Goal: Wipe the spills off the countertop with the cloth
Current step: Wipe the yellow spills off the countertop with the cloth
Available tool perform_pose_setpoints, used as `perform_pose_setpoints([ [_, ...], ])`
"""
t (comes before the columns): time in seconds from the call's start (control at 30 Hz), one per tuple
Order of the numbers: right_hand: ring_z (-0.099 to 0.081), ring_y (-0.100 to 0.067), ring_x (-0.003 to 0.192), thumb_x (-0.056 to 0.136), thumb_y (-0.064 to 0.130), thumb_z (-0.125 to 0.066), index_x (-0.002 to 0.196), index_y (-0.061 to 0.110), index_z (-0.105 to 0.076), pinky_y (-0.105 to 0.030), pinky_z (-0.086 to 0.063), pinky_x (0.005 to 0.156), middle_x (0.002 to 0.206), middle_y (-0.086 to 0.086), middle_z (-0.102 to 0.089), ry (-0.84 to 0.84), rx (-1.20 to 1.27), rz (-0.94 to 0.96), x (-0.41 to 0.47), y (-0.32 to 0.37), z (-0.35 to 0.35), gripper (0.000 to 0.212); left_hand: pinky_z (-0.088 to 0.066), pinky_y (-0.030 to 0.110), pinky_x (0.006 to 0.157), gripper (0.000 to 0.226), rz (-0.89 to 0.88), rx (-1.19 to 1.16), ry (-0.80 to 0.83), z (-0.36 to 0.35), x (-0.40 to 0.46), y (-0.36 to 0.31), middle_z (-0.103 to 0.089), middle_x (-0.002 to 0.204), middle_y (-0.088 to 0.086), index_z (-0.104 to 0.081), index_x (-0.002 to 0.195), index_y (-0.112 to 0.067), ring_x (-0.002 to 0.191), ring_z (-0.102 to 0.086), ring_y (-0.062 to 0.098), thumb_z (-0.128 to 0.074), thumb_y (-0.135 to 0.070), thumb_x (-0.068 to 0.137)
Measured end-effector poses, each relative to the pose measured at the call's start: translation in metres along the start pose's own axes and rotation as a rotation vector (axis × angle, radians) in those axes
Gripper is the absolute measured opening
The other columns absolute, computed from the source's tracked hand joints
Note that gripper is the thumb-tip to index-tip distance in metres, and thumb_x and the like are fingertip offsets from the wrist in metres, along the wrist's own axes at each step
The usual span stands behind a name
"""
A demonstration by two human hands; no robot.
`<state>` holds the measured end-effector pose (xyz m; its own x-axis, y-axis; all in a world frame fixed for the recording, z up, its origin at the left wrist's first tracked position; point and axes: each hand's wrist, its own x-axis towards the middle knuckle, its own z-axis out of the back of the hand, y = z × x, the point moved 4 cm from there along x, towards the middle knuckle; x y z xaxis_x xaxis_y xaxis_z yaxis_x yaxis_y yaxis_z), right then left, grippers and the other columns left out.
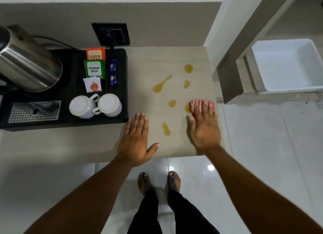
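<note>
While the right hand presses flat, fingers spread, on the striped cloth, it should sweep left across every amber spill; left hand rests open on the countertop.

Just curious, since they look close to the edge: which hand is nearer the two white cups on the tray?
Left. The left hand lies flat on the countertop just right of the tray beside the white cups; the right hand presses the cloth farther right, across the spills.
</note>
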<state>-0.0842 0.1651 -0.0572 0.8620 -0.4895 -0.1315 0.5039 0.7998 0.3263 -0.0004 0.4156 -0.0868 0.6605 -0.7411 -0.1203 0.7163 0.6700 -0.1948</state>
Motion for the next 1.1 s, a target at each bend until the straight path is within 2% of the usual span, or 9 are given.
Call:
perform_pose_setpoints([
  [0.07, 0.011, -0.024, 0.153, 0.104, 0.051, -0.013, 0.159, 0.019, -0.002, -0.047, -0.002, 0.124, 0.167, -0.007, 0.003, 0.034, -0.001, -0.032, -0.027, -0.005, -0.003, 0.064, -0.010, 0.057, 0.128, 0.102, 0.007, 0.002, -0.010, -0.001, -0.002, 0.002, -0.014, 0.171, 0.022, -0.016, 0.161, 0.002, 0.160, -0.006, 0.036, -0.034, -0.072, 0.094],
  [0.17, 0.011, -0.025, 0.153, 0.103, 0.055, -0.009, 0.159, 0.019, -0.001, -0.048, -0.003, 0.124, 0.168, -0.008, 0.002, 0.055, -0.035, -0.054, -0.013, -0.013, -0.006, 0.067, -0.011, 0.057, 0.128, 0.101, 0.022, 0.023, 0.010, 0.001, -0.005, 0.001, -0.014, 0.171, 0.022, -0.017, 0.161, 0.001, 0.160, -0.005, 0.035, -0.034, -0.073, 0.094],
  [0.3, 0.000, -0.034, 0.152, 0.103, 0.052, -0.014, 0.159, 0.017, -0.008, -0.052, -0.006, 0.123, 0.166, -0.016, -0.009, 0.015, -0.080, -0.019, 0.062, -0.013, 0.005, 0.065, -0.009, 0.056, 0.129, 0.101, 0.034, 0.004, 0.043, 0.001, -0.005, 0.003, -0.007, 0.173, 0.020, -0.010, 0.162, -0.001, 0.160, 0.002, 0.033, -0.033, -0.073, 0.095],
  [0.5, 0.000, -0.038, 0.152, 0.098, 0.059, -0.010, 0.158, 0.015, -0.013, -0.052, -0.001, 0.122, 0.165, -0.019, -0.009, 0.058, -0.076, 0.061, 0.180, 0.022, 0.013, 0.074, -0.011, 0.056, 0.128, 0.100, 0.032, 0.006, 0.018, 0.003, -0.003, 0.002, -0.011, 0.172, 0.021, -0.012, 0.162, -0.001, 0.160, -0.003, 0.035, -0.032, -0.074, 0.095],
  [0.67, 0.010, -0.031, 0.152, 0.097, 0.065, -0.006, 0.158, 0.009, -0.003, -0.044, 0.008, 0.123, 0.166, -0.016, 0.002, 0.069, -0.117, 0.170, 0.144, 0.019, 0.018, 0.083, -0.010, 0.055, 0.129, 0.103, 0.028, -0.005, 0.015, 0.004, -0.003, 0.003, -0.008, 0.173, 0.019, -0.008, 0.163, -0.002, 0.161, 0.000, 0.032, -0.033, -0.076, 0.096],
  [0.77, 0.011, -0.028, 0.152, 0.096, 0.069, -0.007, 0.158, 0.011, -0.001, -0.042, 0.009, 0.123, 0.167, -0.013, 0.003, 0.099, -0.122, 0.160, 0.140, 0.006, 0.021, 0.085, -0.011, 0.055, 0.129, 0.103, 0.035, 0.002, 0.030, 0.005, -0.001, 0.002, -0.007, 0.173, 0.020, -0.008, 0.162, -0.001, 0.160, 0.001, 0.032, -0.033, -0.077, 0.096],
  [0.9, 0.002, -0.034, 0.152, 0.092, 0.071, -0.011, 0.158, 0.018, -0.014, -0.048, 0.003, 0.123, 0.166, -0.015, -0.007, 0.055, -0.089, 0.149, 0.195, 0.022, 0.023, 0.084, -0.012, 0.056, 0.128, 0.101, 0.037, -0.003, 0.023, 0.005, -0.003, 0.006, -0.009, 0.172, 0.021, -0.011, 0.162, 0.000, 0.160, 0.000, 0.034, -0.034, -0.073, 0.096],
  [1.0, 0.000, -0.035, 0.152, 0.089, 0.073, -0.013, 0.156, 0.022, -0.022, -0.048, 0.003, 0.123, 0.166, -0.014, -0.011, 0.072, -0.075, 0.163, 0.233, 0.054, 0.019, 0.085, -0.009, 0.054, 0.128, 0.101, 0.034, -0.015, 0.022, 0.005, -0.004, 0.004, -0.008, 0.172, 0.020, -0.010, 0.162, -0.001, 0.160, 0.001, 0.033, -0.036, -0.072, 0.095],
  [1.1, -0.003, -0.037, 0.152, 0.091, 0.071, -0.020, 0.155, 0.023, -0.025, -0.049, 0.000, 0.122, 0.165, -0.013, -0.017, 0.096, -0.090, 0.317, 0.227, 0.093, 0.000, 0.080, -0.013, 0.056, 0.128, 0.102, 0.029, -0.030, 0.015, 0.006, -0.003, 0.001, -0.011, 0.172, 0.020, -0.013, 0.162, 0.000, 0.160, -0.003, 0.034, -0.038, -0.072, 0.094],
])
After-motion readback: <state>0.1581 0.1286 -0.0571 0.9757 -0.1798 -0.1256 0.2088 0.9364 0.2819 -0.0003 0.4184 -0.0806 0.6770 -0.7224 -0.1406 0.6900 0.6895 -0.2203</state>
